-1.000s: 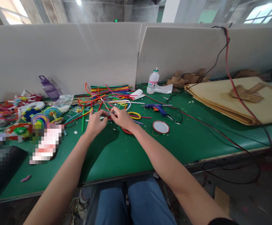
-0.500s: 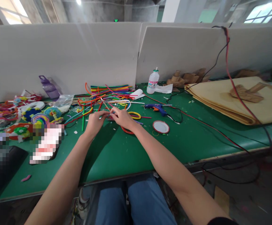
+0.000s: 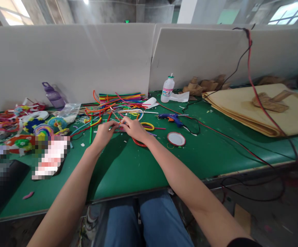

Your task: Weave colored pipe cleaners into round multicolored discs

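Note:
Both hands meet over the green table (image 3: 128, 171), fingertips close together. My left hand (image 3: 104, 134) is closed in a pinch, thumb and forefinger on a tiny piece too small to name. My right hand (image 3: 132, 128) pinches at the same spot from the other side. A thin pale strand or stick rises from between the fingers. Behind them lies a tangle of colourful pipe cleaners (image 3: 120, 97). A yellow pipe cleaner loop (image 3: 149, 127) is just right of my right hand, and a red curved one (image 3: 139, 144) shows under its wrist.
A blue glue gun (image 3: 173, 119) with its cord lies to the right, near a round red-rimmed lid (image 3: 176, 139). A white bottle (image 3: 167, 90) and a purple bottle (image 3: 54, 96) stand at the back. Pipe cleaner flowers (image 3: 44, 130) lie left; folded brown paper (image 3: 241, 116) lies right.
The fingertips have shifted very slightly around the small piece, and both hands stay in the same place. Everything else on the table is unchanged.

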`<state>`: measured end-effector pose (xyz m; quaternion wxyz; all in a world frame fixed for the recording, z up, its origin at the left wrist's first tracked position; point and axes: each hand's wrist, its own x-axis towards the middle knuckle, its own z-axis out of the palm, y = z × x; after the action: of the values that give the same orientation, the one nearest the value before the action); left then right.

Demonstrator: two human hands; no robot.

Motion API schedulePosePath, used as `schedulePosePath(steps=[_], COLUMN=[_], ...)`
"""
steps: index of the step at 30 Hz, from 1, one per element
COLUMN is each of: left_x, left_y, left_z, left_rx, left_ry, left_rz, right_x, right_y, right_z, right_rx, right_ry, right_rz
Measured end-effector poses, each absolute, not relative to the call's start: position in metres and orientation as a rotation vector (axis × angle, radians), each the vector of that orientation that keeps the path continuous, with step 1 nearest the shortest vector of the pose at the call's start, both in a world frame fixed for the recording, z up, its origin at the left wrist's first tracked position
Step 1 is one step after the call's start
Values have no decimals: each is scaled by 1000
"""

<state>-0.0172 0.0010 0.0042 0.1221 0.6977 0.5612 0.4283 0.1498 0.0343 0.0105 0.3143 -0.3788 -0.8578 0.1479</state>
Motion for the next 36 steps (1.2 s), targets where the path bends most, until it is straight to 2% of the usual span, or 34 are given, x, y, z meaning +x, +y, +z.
schedulePosePath(steps=[11,20,26,36], left_x=[-14,-16,-15,-14], left_y=[-1,0,-3,-5], left_z=[1,-2,4,5], left_rx=[2104,2166,2089,2118], left_ry=[1604,1648,1610,1636], left_rz=[1171,1203,1100,1094], right_x=[151,151,151,152], right_y=[38,41,41,35], right_z=[9,8,10,17], right_rx=[-937,-918,-912,-863], right_ry=[-2258,-2238,-2169,-1990], right_rz=[461,678,736,1157])
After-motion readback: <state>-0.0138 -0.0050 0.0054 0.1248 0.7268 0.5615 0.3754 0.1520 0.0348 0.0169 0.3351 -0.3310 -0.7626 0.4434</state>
